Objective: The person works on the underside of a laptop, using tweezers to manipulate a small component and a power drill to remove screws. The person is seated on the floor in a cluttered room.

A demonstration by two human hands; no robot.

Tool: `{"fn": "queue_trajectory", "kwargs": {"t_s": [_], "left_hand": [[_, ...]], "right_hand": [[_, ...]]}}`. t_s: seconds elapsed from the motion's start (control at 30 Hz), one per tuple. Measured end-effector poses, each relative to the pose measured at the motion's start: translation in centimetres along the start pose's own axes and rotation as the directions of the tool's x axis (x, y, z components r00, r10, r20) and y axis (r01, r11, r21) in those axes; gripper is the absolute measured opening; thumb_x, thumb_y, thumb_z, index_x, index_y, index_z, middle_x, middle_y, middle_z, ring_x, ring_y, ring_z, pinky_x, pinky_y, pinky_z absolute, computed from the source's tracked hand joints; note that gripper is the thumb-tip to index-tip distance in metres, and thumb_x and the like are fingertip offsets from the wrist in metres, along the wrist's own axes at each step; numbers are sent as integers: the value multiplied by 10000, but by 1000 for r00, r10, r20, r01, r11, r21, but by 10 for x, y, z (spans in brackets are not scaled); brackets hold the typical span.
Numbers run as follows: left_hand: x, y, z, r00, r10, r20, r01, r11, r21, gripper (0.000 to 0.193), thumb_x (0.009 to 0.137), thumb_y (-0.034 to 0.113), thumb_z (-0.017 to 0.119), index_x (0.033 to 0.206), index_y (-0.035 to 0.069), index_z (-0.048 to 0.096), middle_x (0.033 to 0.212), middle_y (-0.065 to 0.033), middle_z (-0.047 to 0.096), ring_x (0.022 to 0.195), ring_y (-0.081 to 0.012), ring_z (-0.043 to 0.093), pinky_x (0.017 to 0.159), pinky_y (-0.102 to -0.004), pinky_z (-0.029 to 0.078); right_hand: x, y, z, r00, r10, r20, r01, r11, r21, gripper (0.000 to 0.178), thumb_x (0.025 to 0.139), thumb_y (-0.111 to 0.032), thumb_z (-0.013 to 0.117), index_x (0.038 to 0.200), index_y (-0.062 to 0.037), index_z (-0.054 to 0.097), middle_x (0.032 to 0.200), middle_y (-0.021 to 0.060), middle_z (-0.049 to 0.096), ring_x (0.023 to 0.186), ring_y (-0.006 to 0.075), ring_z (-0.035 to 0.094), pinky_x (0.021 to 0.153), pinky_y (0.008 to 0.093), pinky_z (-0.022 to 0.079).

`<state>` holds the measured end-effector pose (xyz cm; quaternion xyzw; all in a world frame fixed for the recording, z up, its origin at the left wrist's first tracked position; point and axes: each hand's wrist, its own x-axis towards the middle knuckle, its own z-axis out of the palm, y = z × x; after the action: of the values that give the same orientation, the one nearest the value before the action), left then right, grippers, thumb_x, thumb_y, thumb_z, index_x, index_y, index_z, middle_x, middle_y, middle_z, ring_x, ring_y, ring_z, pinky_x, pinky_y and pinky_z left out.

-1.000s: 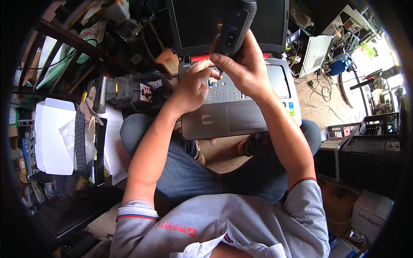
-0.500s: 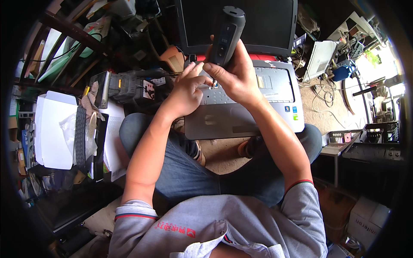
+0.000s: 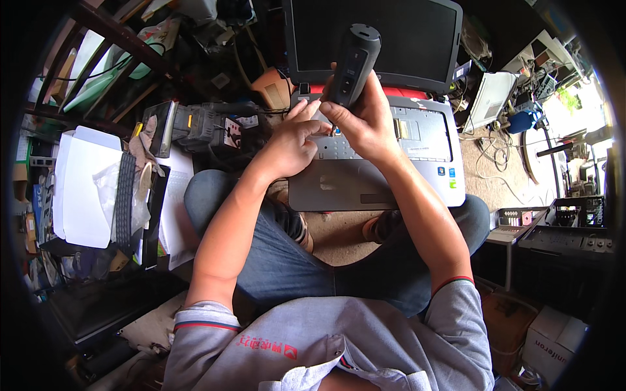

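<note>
On a cluttered workshop floor, open laptop [image 3: 378, 163] on lap — right hand [image 3: 365, 120] clamped on dark electric screwdriver [image 3: 352, 65], left hand's [image 3: 287, 140] fingers pinching its tip.

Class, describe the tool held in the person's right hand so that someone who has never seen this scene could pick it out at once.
Start at the open silver laptop resting across the person's knees. Just above its keyboard, in front of the dark screen, the right hand holds a dark electric screwdriver upright, with the left hand at its lower tip. It is the only stubby, rounded black cylinder with buttons down its side, raised off every surface.
</note>
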<state>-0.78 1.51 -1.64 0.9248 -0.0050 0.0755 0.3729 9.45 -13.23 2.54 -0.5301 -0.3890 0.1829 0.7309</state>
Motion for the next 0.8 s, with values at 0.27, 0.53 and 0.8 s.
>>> {"fn": "queue_trajectory", "kwargs": {"t_s": [0.27, 0.53, 0.8], "left_hand": [[-1, -1, 3, 997, 56, -60, -52, 996, 69, 234, 801, 20, 599, 1021, 77, 658, 1420, -247, 446, 1372, -422, 350, 1123, -442, 327], [-3, 10, 23, 966, 30, -257, -13, 998, 65, 219, 857, 188, 676, 1008, 34, 636, 1126, -141, 608, 1166, -348, 533, 1028, -424, 400], [1, 3, 23, 942, 138, -305, -156, 987, -36, 125, 821, 130, 668, 913, 47, 648, 937, -111, 608, 1044, -307, 574, 850, -413, 469]], "right_hand": [[1, 2, -2, 997, -20, 70, 22, 999, -28, 559, 888, -66, 694, 1353, -14, 389, 1039, 56, 563, 946, 123, 560, 826, 266, 483], [0, 11, 4, 998, -57, 34, 58, 998, -28, 435, 921, -144, 626, 1276, 5, 423, 1055, 76, 513, 998, 130, 459, 889, 294, 428], [0, 22, 11, 990, -139, 0, 135, 963, -233, 369, 913, -190, 616, 1180, 17, 467, 951, 156, 611, 861, 228, 605, 784, 354, 493]]}}
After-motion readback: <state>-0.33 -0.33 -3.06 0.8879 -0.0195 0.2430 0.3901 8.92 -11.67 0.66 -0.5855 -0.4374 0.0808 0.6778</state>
